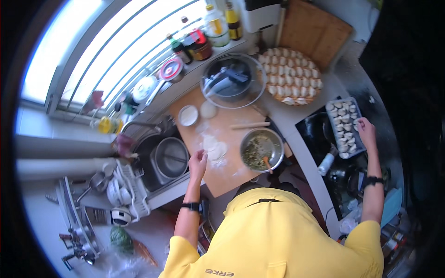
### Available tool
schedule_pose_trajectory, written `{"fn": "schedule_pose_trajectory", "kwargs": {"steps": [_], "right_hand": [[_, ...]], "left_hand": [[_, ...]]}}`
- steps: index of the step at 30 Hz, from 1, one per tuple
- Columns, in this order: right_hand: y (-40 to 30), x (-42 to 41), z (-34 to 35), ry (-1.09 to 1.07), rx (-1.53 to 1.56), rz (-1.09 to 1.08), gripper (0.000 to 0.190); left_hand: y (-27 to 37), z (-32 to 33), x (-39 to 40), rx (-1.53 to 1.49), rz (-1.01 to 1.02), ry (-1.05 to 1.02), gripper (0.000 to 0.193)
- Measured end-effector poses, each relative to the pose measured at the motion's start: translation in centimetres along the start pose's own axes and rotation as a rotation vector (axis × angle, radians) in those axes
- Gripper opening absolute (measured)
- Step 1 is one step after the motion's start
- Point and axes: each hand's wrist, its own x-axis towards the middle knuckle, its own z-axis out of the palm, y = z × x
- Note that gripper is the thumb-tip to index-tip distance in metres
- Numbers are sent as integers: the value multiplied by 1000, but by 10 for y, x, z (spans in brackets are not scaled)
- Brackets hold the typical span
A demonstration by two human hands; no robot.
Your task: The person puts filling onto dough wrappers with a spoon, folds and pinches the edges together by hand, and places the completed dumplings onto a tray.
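Note:
My right hand (367, 131) is over the right edge of a plastic tray (363, 147) filled with rows of dumplings. Its fingertips pinch a pale dumpling (356, 122) at that edge. On the left, my left hand (197, 162) hovers at the floured wooden board (219, 186), its fingers drawn together beside several round dough wrappers (215, 148). Whether those fingers grip a wrapper edge is too small to tell. A steel bowl (280, 140) of chopped filling, with an orange spoon (267, 163) in it, sits on the board's right side. Behind it lies a rolling pin (250, 125).
A small bowl of flour (188, 115) and a dough ball (208, 109) are at the board's back. Beyond stands a glass lid or bowl (262, 83). A round tray of dumplings (291, 74) is back right. The sink (147, 177) borders the left; a black stove (313, 128) lies right.

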Motion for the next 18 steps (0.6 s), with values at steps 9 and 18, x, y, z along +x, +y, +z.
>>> {"fn": "schedule_pose_trajectory", "kwargs": {"steps": [9,18], "right_hand": [[-236,-84,27,-489,339,-146,16],[-274,-176,92,-643,273,-391,15]], "left_hand": [[-54,17,71,275,16,14,41],[-50,35,131,306,-315,-38,36]]}}
